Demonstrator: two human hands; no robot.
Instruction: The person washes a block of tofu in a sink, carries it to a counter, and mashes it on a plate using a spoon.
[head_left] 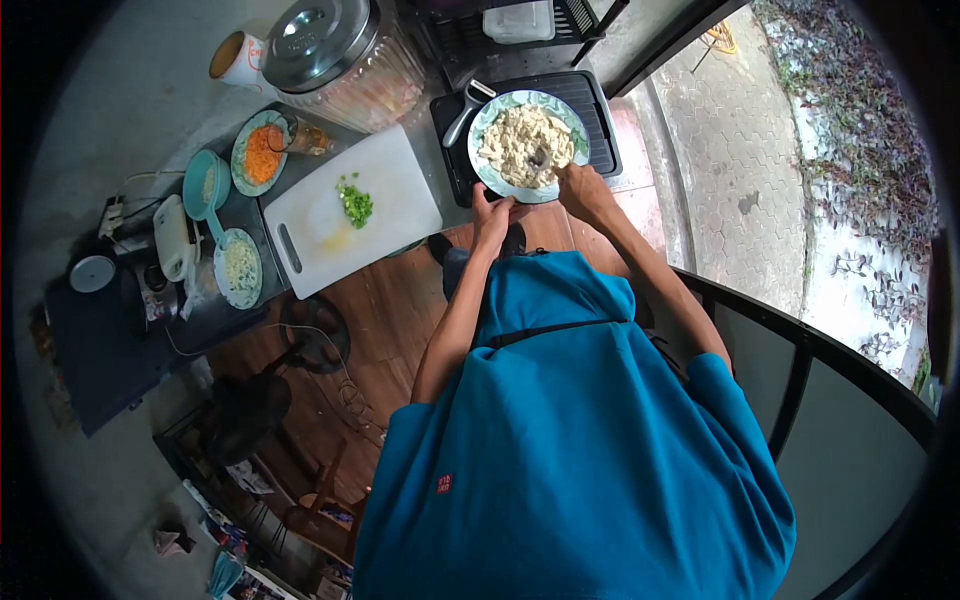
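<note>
A green-patterned plate (577, 128) holds a pale, crumbly mash (520, 138) and sits on a black ridged griddle tray (600, 150). My left hand (490, 212) grips the plate's near rim, thumb on top and the other fingers mostly out of sight beneath. In my closed right hand (585, 192), at the plate's right edge, is a spoon (540, 158) whose metal bowl lies in the mash; its handle is mostly hidden by the fist. Left of the plate, a peeler (462, 116) rests on the tray.
A white cutting board (390, 200) bears chopped green onion (356, 205). Beyond it stand a large lidded jar (350, 90), a glass (308, 138), grated carrot (263, 155) in a bowl, a teal strainer (205, 180) and a small plate (240, 290). A railing (800, 335) runs along the right.
</note>
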